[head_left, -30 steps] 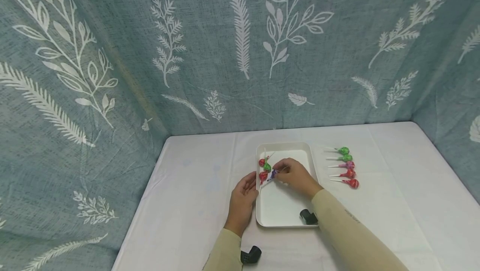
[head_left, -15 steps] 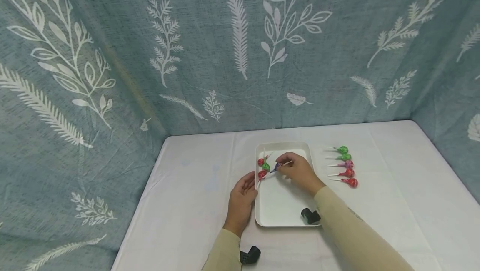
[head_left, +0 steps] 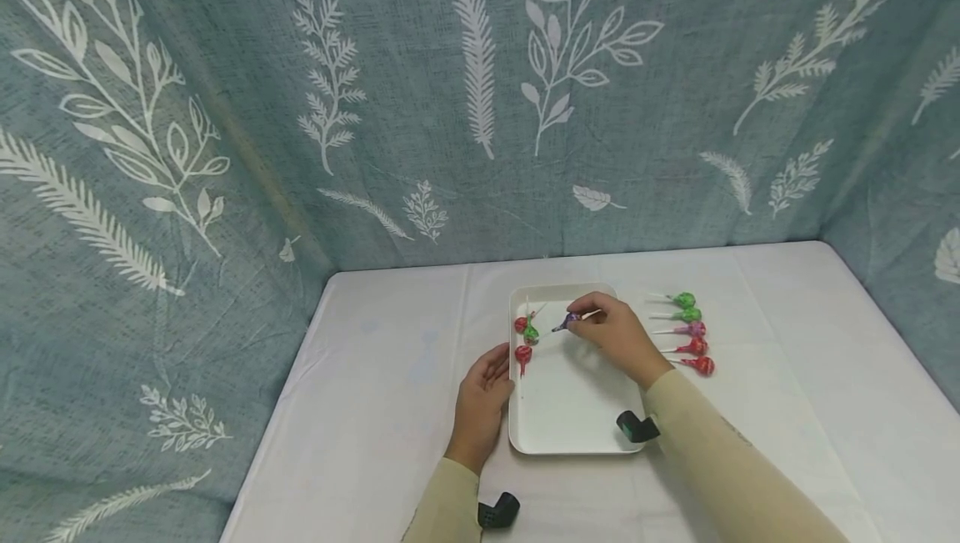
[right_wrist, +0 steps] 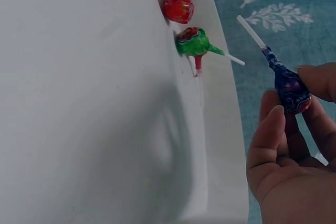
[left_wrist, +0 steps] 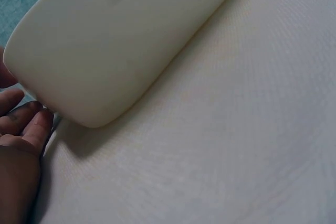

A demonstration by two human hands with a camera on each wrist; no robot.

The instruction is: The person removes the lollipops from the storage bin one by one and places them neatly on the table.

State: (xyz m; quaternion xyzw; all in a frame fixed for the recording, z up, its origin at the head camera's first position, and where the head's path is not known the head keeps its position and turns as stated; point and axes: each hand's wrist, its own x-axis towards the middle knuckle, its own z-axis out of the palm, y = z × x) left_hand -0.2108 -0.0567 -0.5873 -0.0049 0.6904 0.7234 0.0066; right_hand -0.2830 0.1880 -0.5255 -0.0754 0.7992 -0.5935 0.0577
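My right hand point(head_left: 618, 339) pinches a blue-purple wrapped lollipop point(right_wrist: 291, 90) by its head between thumb and fingers. Its white stick points away from the palm. In the head view this lollipop point(head_left: 572, 320) is over the white tray point(head_left: 577, 418). Along the tray's left side lie a red lollipop point(head_left: 522, 354), a green one point(head_left: 531, 333) and another red one point(head_left: 521, 324), the last two close together. My left hand point(head_left: 480, 414) rests beside the tray's left wall, fingertips right at its edge; the left wrist view shows those fingers point(left_wrist: 39, 121) at the tray's corner.
Right of the tray, several lollipops form a column on the white cloth: green ones point(head_left: 684, 299) at the back, a pink-purple one point(head_left: 696, 329), then red ones point(head_left: 702, 366) nearest. Black wrist devices point(head_left: 636, 427) sit at both sleeves. A patterned blue-green curtain point(head_left: 450, 109) stands behind the table.
My right hand has moved right and slightly up with the blue-purple lollipop, away from the red lollipop at the tray's left side. The left hand stays in place.
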